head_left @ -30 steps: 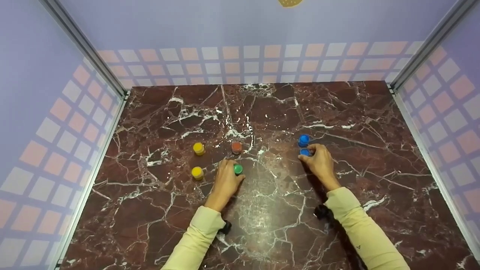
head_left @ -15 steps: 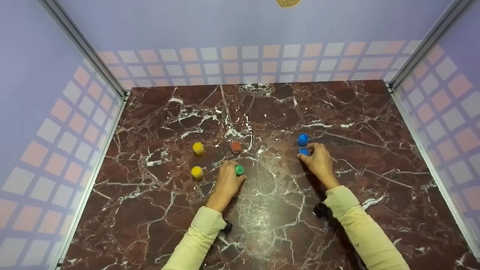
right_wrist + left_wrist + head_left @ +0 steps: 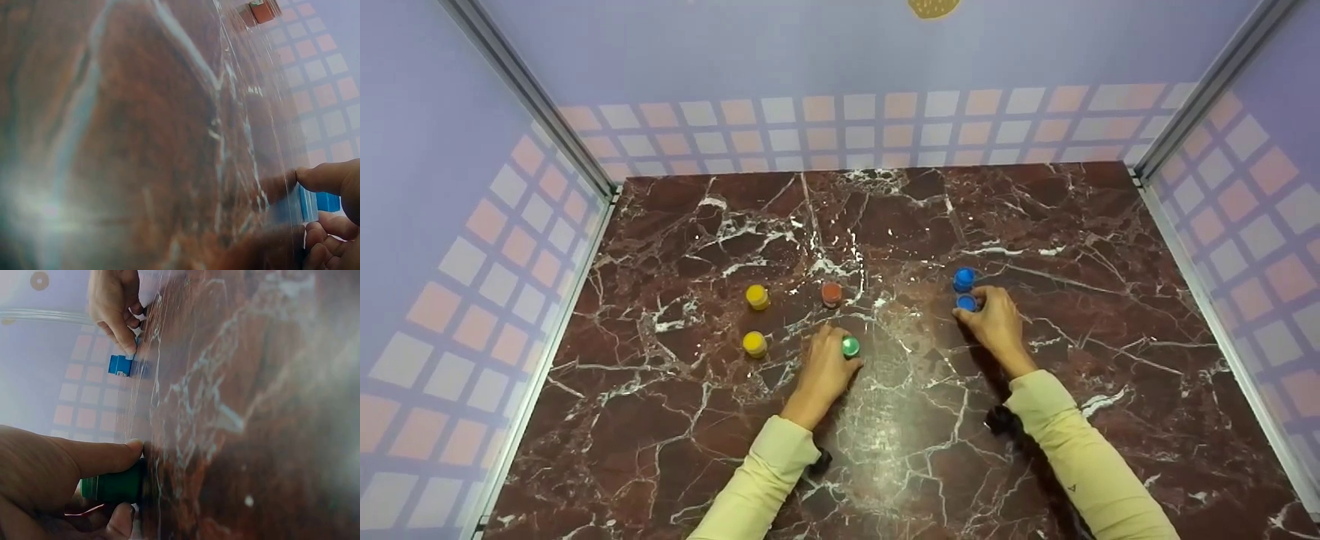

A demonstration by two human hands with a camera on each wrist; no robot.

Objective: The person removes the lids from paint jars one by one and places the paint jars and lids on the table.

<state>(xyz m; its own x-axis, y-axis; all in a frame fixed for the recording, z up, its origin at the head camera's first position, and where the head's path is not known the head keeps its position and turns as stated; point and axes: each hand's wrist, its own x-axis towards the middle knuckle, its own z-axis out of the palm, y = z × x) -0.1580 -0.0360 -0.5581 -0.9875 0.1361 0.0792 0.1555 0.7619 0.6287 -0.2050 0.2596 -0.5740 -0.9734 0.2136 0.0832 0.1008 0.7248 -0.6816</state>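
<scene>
My left hand [image 3: 826, 367] holds a small green paint pot [image 3: 850, 346] between thumb and fingers. In the left wrist view the green pot [image 3: 115, 487] stands at the tabletop, with the thumb on one side and fingers on the other. To the right, my right hand [image 3: 996, 319] pinches a small blue paint pot [image 3: 966, 303] by its sides. Right behind that one stands a second blue pot [image 3: 964, 279]. The right wrist view shows the pinched blue pot [image 3: 309, 203] low on the table, partly covered by the fingers.
An orange-red pot [image 3: 832, 294] stands behind my left hand. Two yellow pots, a rear one [image 3: 757, 297] and a front one [image 3: 754, 344], stand to its left. The dark red marbled tabletop [image 3: 885, 225] is bounded by lilac walls [image 3: 840, 52] with checkered bands.
My left hand has shifted slightly right and toward me, carrying the green pot along. My right hand and the other pots stay where they were.
</scene>
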